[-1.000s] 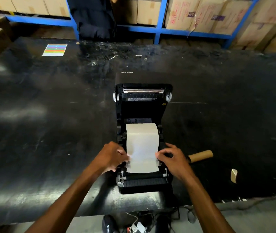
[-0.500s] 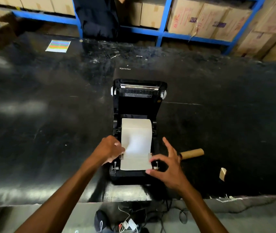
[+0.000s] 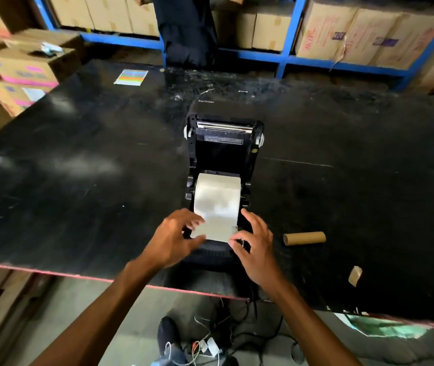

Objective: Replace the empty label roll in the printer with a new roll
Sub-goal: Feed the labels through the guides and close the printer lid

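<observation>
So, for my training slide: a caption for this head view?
Both hands, left hand and right hand, feed the new label roll through the open printer.

The left hand (image 3: 175, 237) covers the near left corner of the paper (image 3: 217, 207) and the printer (image 3: 222, 159) front below it. Both forearms run off the bottom edge. The printer's small warning sticker (image 3: 224, 140) is too small to read.

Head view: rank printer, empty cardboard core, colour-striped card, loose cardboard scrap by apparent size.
1. printer
2. empty cardboard core and colour-striped card: look alike; the card lies farther away, so unsure
3. loose cardboard scrap
</observation>
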The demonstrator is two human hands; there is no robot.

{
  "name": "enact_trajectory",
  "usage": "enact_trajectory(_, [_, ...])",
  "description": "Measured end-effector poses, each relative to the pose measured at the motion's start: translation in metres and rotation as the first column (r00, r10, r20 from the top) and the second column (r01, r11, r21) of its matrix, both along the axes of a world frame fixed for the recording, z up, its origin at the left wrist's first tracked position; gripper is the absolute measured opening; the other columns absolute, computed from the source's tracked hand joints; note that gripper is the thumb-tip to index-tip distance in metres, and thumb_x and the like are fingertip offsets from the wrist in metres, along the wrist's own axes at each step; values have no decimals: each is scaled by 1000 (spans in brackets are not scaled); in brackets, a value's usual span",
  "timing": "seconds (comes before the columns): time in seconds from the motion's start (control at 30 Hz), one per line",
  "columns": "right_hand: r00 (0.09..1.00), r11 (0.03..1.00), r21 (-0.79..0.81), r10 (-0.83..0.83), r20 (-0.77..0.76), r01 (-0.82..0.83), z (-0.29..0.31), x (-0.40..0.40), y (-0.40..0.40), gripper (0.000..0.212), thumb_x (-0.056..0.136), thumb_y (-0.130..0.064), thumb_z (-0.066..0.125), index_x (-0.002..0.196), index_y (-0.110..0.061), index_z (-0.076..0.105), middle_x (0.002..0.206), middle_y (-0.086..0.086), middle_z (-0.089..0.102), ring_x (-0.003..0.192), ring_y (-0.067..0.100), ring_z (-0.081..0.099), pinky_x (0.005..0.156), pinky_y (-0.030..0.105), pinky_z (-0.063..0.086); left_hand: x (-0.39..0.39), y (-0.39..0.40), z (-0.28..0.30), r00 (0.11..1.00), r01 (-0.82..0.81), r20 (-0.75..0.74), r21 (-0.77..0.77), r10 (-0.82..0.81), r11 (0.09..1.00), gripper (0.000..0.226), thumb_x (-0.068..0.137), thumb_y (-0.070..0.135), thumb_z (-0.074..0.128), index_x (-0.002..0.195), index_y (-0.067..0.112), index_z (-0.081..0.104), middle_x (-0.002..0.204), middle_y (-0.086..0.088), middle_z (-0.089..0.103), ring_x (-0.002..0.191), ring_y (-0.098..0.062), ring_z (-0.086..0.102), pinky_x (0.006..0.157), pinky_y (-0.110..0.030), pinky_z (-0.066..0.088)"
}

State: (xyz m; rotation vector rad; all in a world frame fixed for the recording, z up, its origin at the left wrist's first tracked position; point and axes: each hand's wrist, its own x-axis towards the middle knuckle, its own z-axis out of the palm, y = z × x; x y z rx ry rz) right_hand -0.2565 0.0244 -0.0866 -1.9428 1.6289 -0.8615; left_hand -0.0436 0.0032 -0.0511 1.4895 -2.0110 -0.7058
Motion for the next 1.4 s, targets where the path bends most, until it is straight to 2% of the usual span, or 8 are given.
enact_trajectory(0.1, [1000,999,-46,13,-3,-13,1,0,5,9,84,-17,65,76,-13,69,148,1,39,139,19,26,104,26,12,-2,19,-6,976,116,197,-116,-91,987,29,76,19,77,104,12,70,108,-8,68,96,-20,59,83,-36,49])
enact_trajectory(0.17, [1000,998,-58,23,2,-23,1,-1,8,9,84,-18,66,77,-13,69,147,1,41,138,20,28,105,30,14,-5,23,-6,975,79,221,-195,-35,978,17,78,14,75,94,9,73,99,-11,72,94,-29,64,80,-39,50])
enact_trajectory(0.37, [996,994,-66,81,-29,-83,0,-9,20,12,76,-28,74,77,-17,70,147,-1,40,135,9,23,104,24,11,-5,39,-8,976,53,220,-238,0,970,10,77,6,72,83,13,77,79,-6,73,76,-29,67,64,-34,54])
enact_trajectory(0.5, [987,990,-63,114,-116,-122,1,-5,20,14,74,-26,74,76,-16,65,148,1,39,140,19,26,108,32,15,-3,50,-9,976,43,217,-260,15,965,19,72,0,74,85,13,78,79,-3,75,76,-25,69,59,-32,57])
enact_trajectory(0.6, [980,986,-102,118,-161,-135,-2,-1,23,10,78,-23,71,74,-15,67,146,3,43,139,20,28,108,27,13,-2,59,-9,974,44,228,-277,22,960,24,69,-3,72,84,14,78,79,-3,74,75,-24,70,58,-26,55])
enact_trajectory(0.83, [975,974,-119,174,-140,-191,-13,-6,39,10,74,-25,76,67,-18,74,138,3,53,133,17,35,103,33,23,3,75,-11,965,90,262,-284,-13,955,30,64,-10,75,85,11,78,79,-6,76,72,-22,72,58,-28,57])
enact_trajectory(1.03, [967,974,-44,214,-139,-222,-17,-9,46,16,80,-34,67,75,-21,75,146,-2,43,135,4,18,107,23,9,5,80,-21,977,38,211,-181,2,983,22,80,-1,66,94,12,77,94,-8,76,87,-24,70,73,-34,55])
enact_trajectory(1.4, [951,964,-60,245,-191,-260,-18,-4,62,13,74,-30,71,67,-19,75,140,6,52,134,27,37,101,36,23,11,90,-38,981,68,188,-74,-53,995,21,81,4,61,92,14,76,93,-3,75,87,-22,67,73,-30,52])
